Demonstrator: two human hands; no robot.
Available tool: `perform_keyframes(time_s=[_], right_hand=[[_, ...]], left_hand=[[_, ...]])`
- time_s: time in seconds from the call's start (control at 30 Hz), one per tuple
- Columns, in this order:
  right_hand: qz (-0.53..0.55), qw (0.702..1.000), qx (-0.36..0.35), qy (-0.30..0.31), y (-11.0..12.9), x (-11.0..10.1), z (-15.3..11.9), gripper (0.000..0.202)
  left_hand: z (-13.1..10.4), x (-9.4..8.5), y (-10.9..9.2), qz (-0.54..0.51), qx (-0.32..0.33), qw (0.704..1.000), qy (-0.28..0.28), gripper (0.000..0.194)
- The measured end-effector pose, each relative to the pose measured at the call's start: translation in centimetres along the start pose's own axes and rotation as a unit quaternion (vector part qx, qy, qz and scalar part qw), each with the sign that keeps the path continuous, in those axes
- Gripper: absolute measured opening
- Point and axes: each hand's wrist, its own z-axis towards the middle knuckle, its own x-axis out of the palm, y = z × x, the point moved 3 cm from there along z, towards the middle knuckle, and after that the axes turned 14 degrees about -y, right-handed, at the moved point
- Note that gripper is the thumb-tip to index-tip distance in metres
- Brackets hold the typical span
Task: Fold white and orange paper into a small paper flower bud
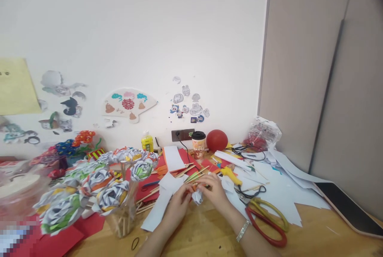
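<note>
Near the front middle of the table, my left hand (179, 200) and my right hand (216, 193) meet around a small paper flower (197, 197), white with a bit of orange. The fingers of both hands pinch it from either side. Behind them lie thin wooden sticks (152, 194) and strips of white paper (160, 205). A yellow glue gun (231, 175) rests just beyond my right hand. Red and yellow handled scissors (267, 225) lie by my right forearm. To the left, several finished paper roses (112, 197) stand in a clear cup (122, 225).
A paper cup with black lid (198, 145), a red balloon (217, 140) and a yellow bottle (147, 141) stand by the wall. White sheets (278, 189) and a dark-screened device (348, 205) lie at right, red paper (64, 241) at left. A black hair tie (135, 243) lies in front.
</note>
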Motion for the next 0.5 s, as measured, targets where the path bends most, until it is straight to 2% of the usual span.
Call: perform_keyframes(time_s=[0.17, 0.33, 0.5], right_hand=[[-0.027, 0.999, -0.023, 0.017, 1.1, -0.1, -0.1, 0.008], [-0.012, 0.999, -0.040, -0.019, 1.2, 0.2, -0.4, 0.008], [-0.005, 0.998, -0.044, -0.055, 1.4, 0.1, -0.8, 0.010]], left_hand=[[-0.3, 0.4, 0.0, 0.006, -0.012, 1.000, -0.016, 0.008], [-0.5, 0.5, -0.3, 0.002, -0.019, 0.999, -0.049, 0.014], [-0.5, 0.3, -0.8, 0.023, -0.005, 0.998, -0.059, 0.018]])
